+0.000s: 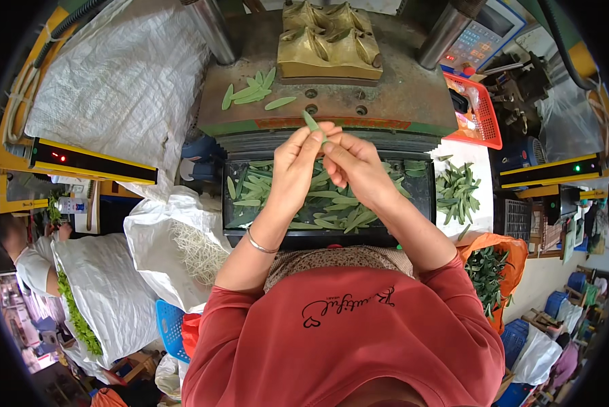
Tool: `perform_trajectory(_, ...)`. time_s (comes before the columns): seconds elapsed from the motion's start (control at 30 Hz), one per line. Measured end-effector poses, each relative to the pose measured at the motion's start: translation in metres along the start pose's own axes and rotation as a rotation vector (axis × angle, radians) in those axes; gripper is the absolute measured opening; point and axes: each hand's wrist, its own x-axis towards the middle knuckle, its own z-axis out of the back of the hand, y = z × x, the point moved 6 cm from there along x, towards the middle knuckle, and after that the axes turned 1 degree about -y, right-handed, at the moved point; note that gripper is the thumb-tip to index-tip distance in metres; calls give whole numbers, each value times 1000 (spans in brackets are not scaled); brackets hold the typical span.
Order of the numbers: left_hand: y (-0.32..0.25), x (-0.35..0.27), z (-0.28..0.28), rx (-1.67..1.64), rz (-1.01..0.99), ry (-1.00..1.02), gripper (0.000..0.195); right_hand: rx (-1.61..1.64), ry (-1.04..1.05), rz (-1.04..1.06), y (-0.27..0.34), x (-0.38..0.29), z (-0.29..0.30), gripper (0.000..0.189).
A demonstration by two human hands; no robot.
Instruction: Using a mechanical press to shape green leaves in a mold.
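Note:
Between the thumb and fingers of my left hand [298,152] is a green artificial leaf [311,122], pointing up and to the left. My right hand [352,158] touches the leaf's lower end with thumb and fingertips, close against the left. Beneath both hands lies a black tray [330,233] with many loose green leaves [347,206]. Several flat leaves [253,90] rest on the left of the metal press bed [223,114]. A brass-coloured mould [330,48] with leaf-shaped relief stands at the back of the bed.
Steel columns [210,33] flank the mould. Yellow-and-black sensor bars [95,162] stand at both sides. More leaves [458,192] lie on a white surface at right, above an orange bag [520,254]. A white sack [151,249] holds pale stems; a person [37,259] is at far left.

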Motion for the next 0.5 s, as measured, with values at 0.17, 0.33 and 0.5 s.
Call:
perform_trajectory(0.17,-3,4,19,126,57,-22,16,-501,16,37,14,-2,3,10)
perform_trajectory(0.33,5,-1,20,156,113,104,16,-510,-38,273,36,8,10,8)
perform_trajectory(0.5,-2,-5,12,-37,124,39,14,-342,-65,423,43,7,3,5)
